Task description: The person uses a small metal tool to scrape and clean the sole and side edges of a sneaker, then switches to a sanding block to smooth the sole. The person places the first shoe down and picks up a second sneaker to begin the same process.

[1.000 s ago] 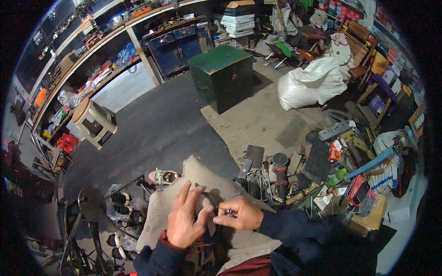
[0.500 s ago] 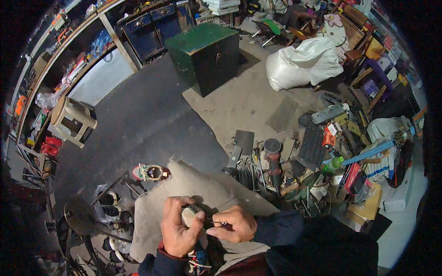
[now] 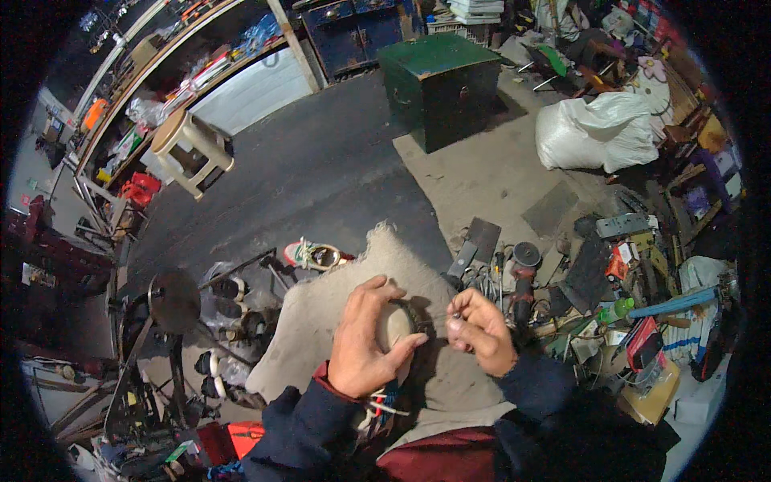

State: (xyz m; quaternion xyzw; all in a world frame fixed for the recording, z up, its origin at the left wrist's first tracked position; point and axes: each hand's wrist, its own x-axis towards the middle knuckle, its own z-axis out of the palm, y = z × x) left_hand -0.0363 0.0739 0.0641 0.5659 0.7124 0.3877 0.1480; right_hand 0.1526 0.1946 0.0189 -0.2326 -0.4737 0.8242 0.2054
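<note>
My left hand is closed around a shoe, its pale rounded end facing up and its colored laces hanging by my wrist. To the right, apart from the shoe, my right hand is raised with its fingers pinched on a thin, dark tool. Most of that tool is hidden in the fingers, so its kind is unclear. Both hands are above a beige cloth spread over my lap. Just past the cloth's far edge lies another shoe, red, green and white, with laces.
Right of the cloth, an angle grinder lies among heaped hand tools, with a green bottle beyond. A dark metal stand and several shoes are on the left. Farther off are a stool, a green chest and a white sack.
My right hand has drawn away from the shoe to the right and turned upward. The left hand's fingers are more spread over the shoe. The whole view has shifted leftward.
</note>
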